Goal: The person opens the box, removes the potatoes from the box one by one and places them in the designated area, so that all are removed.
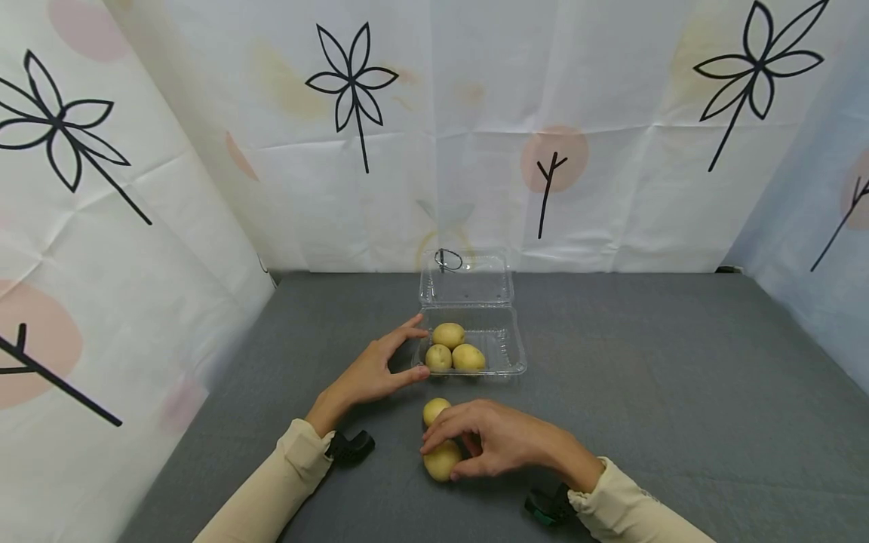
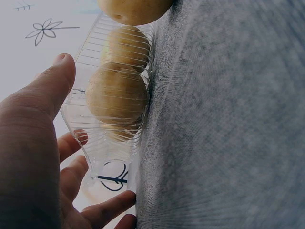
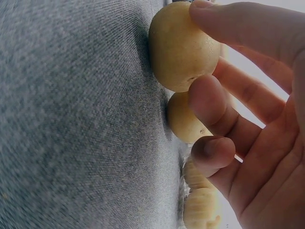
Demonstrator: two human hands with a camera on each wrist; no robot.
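A clear plastic clamshell box point(image 1: 504, 348) lies with its lid point(image 1: 478, 283) folded back. Three yellow potatoes point(image 1: 468, 357) sit in its left half. My left hand point(image 1: 376, 369) is at the box's left side, thumb near the front corner and fingers spread along the edge; in the left wrist view they reach around the ribbed wall. Nearer to me, my right hand point(image 1: 502, 434) pinches a potato point(image 1: 441, 463) between thumb and fingers, low over the cloth. Just beyond it lies another potato point(image 1: 435, 411), partly covered by the right fingers in the head view.
Grey cloth point(image 1: 652, 377) covers the table. White curtains point(image 1: 475, 90) with leaf and tree drawings stand behind and on both sides. A dark wrist device point(image 1: 349, 448) is strapped at the left cuff, and another point(image 1: 548, 507) at the right.
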